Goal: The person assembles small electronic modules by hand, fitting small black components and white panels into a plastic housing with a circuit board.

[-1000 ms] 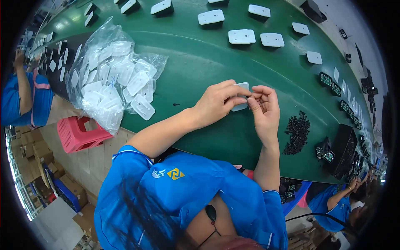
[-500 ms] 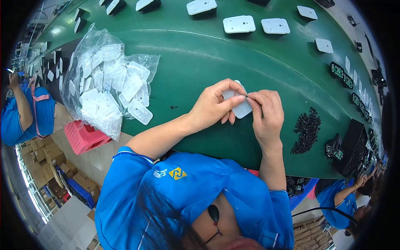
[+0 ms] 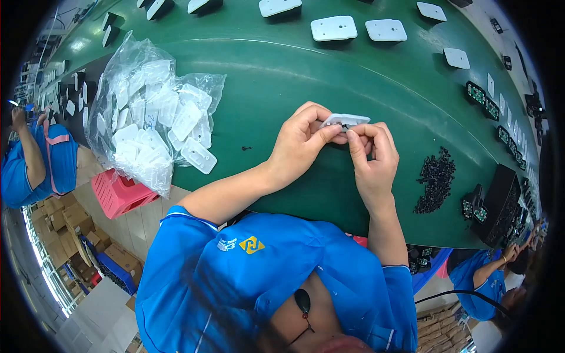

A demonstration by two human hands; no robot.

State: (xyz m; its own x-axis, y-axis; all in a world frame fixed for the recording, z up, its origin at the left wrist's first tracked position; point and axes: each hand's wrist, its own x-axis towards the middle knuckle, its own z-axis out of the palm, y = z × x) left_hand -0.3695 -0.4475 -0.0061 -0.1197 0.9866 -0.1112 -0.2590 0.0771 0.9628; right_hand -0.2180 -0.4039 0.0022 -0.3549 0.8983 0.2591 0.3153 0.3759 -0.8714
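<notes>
L hand [image 3: 303, 134] pinches white plate [image 3: 349, 119], tilted above green table [image 3: 253, 100]; R hand [image 3: 373, 152], fingers narrow, meets small dark pc. [image 3: 345, 126] at near edge, hold unclear. Tiny pc. w/ steep tilt could cause drop.

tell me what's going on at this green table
A person in a blue shirt grips a white plate with the left hand over the green table. The right hand meets it at the near side, where a small dark bit shows. Similar plates fill a clear plastic bag to the left; tiny black parts lie heaped to the right.
</notes>
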